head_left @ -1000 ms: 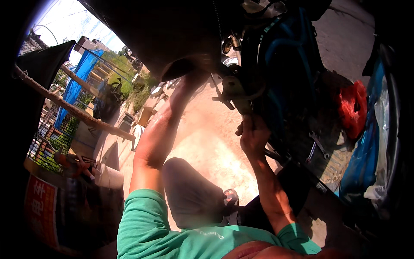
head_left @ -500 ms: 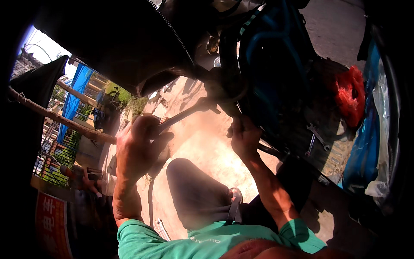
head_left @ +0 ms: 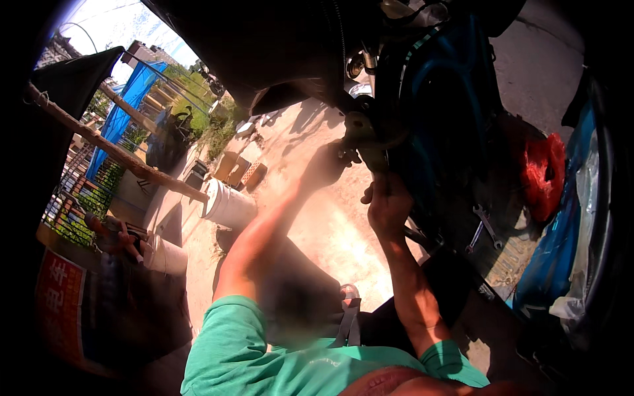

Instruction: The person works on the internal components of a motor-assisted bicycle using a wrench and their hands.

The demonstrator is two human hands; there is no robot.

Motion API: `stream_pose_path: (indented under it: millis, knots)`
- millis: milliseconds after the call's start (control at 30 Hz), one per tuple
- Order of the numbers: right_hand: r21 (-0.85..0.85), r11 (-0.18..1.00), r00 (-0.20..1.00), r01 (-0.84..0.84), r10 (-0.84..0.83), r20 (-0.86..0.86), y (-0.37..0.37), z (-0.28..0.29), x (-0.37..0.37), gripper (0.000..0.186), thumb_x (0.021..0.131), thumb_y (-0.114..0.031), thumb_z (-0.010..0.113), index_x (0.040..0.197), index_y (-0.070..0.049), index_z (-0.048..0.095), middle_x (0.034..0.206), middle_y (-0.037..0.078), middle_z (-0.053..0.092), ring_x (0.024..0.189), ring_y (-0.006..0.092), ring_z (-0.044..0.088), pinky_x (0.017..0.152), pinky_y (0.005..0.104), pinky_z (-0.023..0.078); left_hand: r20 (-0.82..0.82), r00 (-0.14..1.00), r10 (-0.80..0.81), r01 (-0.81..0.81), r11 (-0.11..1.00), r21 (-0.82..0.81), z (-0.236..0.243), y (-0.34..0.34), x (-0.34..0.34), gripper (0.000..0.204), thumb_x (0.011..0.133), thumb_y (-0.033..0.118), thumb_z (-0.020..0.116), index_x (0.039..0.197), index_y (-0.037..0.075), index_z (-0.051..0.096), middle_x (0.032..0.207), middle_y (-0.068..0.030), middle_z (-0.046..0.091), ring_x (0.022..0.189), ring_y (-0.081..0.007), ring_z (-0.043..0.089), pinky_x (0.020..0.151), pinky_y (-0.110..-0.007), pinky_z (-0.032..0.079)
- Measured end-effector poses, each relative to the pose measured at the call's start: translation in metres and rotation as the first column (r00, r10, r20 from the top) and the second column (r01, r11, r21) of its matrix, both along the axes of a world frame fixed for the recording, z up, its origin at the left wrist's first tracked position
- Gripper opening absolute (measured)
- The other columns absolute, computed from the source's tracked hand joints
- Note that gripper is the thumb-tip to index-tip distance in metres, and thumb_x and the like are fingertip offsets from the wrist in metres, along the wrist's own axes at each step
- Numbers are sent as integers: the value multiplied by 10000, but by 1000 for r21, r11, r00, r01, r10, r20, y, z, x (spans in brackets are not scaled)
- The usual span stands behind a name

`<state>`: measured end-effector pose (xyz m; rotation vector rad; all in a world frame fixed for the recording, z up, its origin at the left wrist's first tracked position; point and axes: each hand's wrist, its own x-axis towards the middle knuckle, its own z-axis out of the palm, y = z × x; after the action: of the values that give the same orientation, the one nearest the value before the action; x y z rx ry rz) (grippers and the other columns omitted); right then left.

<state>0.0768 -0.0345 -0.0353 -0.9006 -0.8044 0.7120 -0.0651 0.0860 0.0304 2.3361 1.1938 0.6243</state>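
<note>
In the head view, my left hand (head_left: 325, 163) reaches up to a metal bracket (head_left: 360, 129) under a dark overhanging body (head_left: 264, 46). Its fingers are curled in shadow; what they hold is unclear. My right hand (head_left: 388, 201) is closed on the bracket's lower end, beside the black-and-blue frame of a vehicle (head_left: 449, 92). To the right, two open-ended wrenches (head_left: 487, 226) lie on a dusty floorboard (head_left: 512, 264), near a red plastic bag (head_left: 543, 175).
At left are a wooden pole (head_left: 119, 152), blue tarp (head_left: 119, 115), white buckets (head_left: 228, 206), a red banner (head_left: 59, 303) and railings. Cardboard boxes (head_left: 231, 168) lie beyond on sunlit ground. Blue and clear plastic sheeting (head_left: 555, 251) hangs along the right side.
Half a second ago my left hand held a wrench lower and further left. It has since moved up and right to the bracket. My right hand stays at the bracket.
</note>
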Motion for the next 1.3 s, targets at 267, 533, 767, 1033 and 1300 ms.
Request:
stream_pose_path:
  millis: [267, 533, 767, 1033, 1300]
  knots:
    - [-52, 997, 999, 53, -53, -6, 3, 0, 8, 242, 1027, -158, 615, 882, 33, 653, 604, 55, 627, 513, 125, 621, 517, 291, 503, -137, 990, 24, 65, 790, 610, 127, 41, 22, 117, 933, 104, 657, 1001, 51, 736, 957, -133, 738, 899, -289, 706, 828, -378, 556]
    - [-44, 999, 997, 5, -9, -77, -2, 7, -2, 245, 1022, -149, 622, 850, 21, 660, 581, 42, 618, 515, 110, 617, 519, 284, 494, -62, 991, 119, -30, 649, 760, 171, -64, -24, 268, 830, -17, 739, 1089, 37, 697, 951, -119, 706, 798, -257, 718, 718, -338, 592]
    - [53, 995, 994, 88, -91, 61, 2, -5, 6, 246, 1021, -149, 625, 854, 24, 675, 574, 41, 622, 516, 106, 619, 526, 279, 492, -411, 886, 214, 64, 822, 565, 138, -200, 3, 396, 833, 121, 822, 1168, 46, 624, 720, -102, 645, 593, -256, 659, 553, -361, 513]
    - [48, 999, 996, 9, -4, -85, -1, 2, 0, 232, 1027, -153, 624, 909, 37, 685, 595, 38, 619, 527, 95, 614, 540, 264, 488, -82, 977, 197, -181, 967, 178, -45, -122, -16, 269, 1023, 118, 520, 1262, 5, 569, 866, -155, 689, 705, -308, 703, 633, -388, 556]
    - [111, 994, 998, -1, 8, -59, -4, 14, 4, 204, 1025, -128, 613, 942, 44, 685, 597, 31, 611, 523, 97, 592, 544, 274, 486, -141, 963, 229, -59, 691, 720, 46, 45, 9, 250, 966, 77, 560, 1195, 1, 624, 992, -212, 686, 989, -377, 685, 785, -470, 551]
